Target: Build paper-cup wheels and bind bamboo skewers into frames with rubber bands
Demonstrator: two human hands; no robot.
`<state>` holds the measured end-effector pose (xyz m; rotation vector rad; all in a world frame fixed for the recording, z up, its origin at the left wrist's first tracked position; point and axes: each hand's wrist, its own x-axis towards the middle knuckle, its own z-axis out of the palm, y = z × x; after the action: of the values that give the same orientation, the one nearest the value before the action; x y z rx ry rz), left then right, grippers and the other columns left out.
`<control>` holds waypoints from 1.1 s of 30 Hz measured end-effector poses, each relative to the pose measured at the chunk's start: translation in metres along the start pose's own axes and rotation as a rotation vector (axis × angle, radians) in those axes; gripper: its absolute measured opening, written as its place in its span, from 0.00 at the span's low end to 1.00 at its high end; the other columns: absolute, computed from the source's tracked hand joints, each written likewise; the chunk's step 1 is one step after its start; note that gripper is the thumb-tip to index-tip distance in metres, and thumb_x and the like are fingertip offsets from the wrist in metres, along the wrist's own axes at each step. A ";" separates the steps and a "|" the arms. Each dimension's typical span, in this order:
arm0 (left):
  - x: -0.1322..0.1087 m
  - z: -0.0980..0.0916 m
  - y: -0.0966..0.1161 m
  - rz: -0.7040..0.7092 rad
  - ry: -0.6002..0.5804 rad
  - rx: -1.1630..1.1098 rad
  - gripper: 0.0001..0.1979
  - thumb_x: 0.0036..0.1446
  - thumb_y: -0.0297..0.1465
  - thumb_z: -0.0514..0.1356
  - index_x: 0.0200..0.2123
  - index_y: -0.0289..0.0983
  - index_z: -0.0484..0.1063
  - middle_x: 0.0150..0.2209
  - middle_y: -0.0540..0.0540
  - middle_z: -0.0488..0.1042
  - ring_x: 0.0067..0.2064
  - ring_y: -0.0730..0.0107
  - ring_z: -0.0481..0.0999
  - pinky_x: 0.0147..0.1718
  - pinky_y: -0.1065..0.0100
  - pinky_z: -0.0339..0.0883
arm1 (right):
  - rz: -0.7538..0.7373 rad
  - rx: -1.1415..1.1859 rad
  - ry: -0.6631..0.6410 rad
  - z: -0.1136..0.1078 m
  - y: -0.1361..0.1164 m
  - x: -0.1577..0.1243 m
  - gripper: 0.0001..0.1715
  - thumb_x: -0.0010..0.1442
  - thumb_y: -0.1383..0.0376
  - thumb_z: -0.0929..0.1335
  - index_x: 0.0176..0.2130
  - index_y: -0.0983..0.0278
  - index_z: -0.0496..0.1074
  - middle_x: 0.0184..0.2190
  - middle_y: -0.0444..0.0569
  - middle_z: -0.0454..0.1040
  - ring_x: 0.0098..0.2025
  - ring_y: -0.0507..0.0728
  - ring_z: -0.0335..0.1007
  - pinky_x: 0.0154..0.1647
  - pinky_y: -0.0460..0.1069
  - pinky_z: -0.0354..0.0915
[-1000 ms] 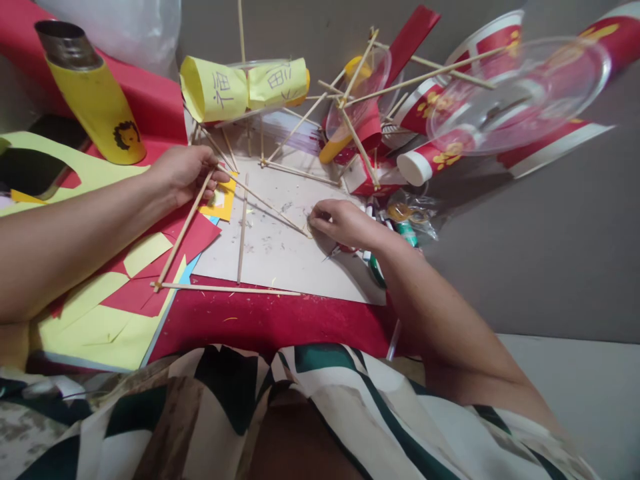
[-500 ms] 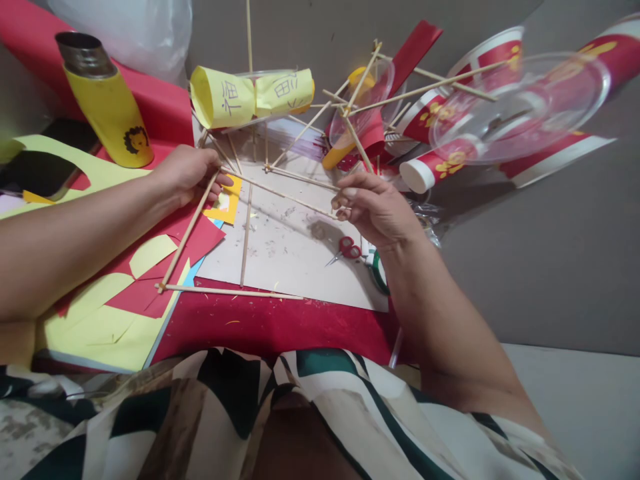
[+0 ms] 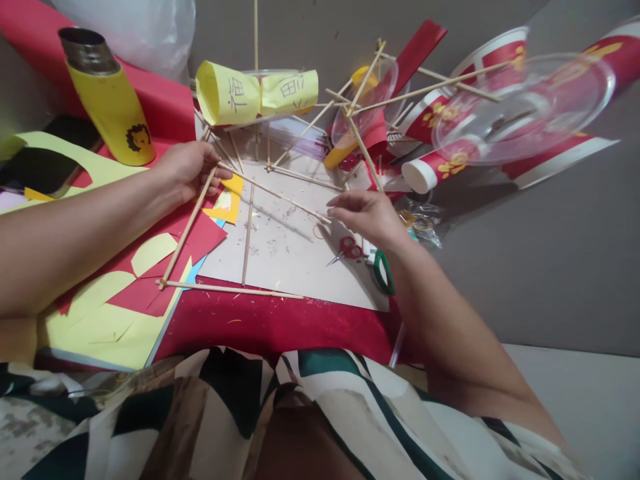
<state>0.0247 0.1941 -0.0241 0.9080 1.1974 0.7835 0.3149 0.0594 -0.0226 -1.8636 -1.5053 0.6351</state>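
Note:
My left hand (image 3: pixel 193 172) is closed around the corner of a wooden stick frame (image 3: pixel 186 230), where several thin sticks meet. One stick (image 3: pixel 280 193) runs from that corner to the right, its free end close to my right hand (image 3: pixel 367 215). The fingers of my right hand are pinched together just above that end; whatever they hold, if anything, is too small to make out. A thin tan loop (image 3: pixel 319 231), like a rubber band, shows beneath the stick's end. Red-handled scissors (image 3: pixel 350 248) lie on the white board (image 3: pixel 295 267), below my right hand.
A yellow bottle (image 3: pixel 111 107) stands at the left among red and yellow paper (image 3: pixel 100 333). Behind the frame are a yellow paper roll (image 3: pixel 230 93), more joined sticks (image 3: pixel 363 140) and red paper cups (image 3: pixel 440 163). Green tape (image 3: pixel 383 272) lies beside my right forearm.
My right hand has shifted slightly left and down, and its fingers have drawn together. The stick's free end now shows clear of the fingers. My left hand keeps its hold.

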 end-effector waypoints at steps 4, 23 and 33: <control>0.002 0.000 -0.001 0.017 -0.003 -0.003 0.08 0.44 0.25 0.60 0.31 0.40 0.67 0.22 0.44 0.74 0.21 0.67 0.62 0.21 0.66 0.60 | -0.034 -0.482 -0.184 0.008 0.004 -0.008 0.08 0.56 0.65 0.70 0.32 0.66 0.79 0.27 0.49 0.77 0.29 0.54 0.68 0.33 0.49 0.60; 0.004 -0.008 0.001 -0.030 -0.054 -0.144 0.10 0.39 0.27 0.61 0.30 0.42 0.68 0.20 0.45 0.70 0.18 0.70 0.57 0.15 0.67 0.55 | -0.261 -0.323 -0.127 0.094 -0.044 0.010 0.15 0.64 0.56 0.68 0.31 0.64 0.73 0.31 0.50 0.75 0.35 0.55 0.67 0.39 0.50 0.60; 0.011 -0.009 -0.003 0.001 -0.040 -0.129 0.12 0.37 0.29 0.61 0.30 0.43 0.66 0.20 0.45 0.72 0.19 0.66 0.61 0.17 0.65 0.60 | -0.057 -0.460 -0.265 0.111 -0.086 0.027 0.08 0.53 0.66 0.69 0.23 0.63 0.69 0.24 0.48 0.71 0.29 0.54 0.64 0.30 0.49 0.55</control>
<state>0.0182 0.2036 -0.0324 0.8145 1.0986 0.8295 0.1848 0.1171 -0.0324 -2.1239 -2.0040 0.5577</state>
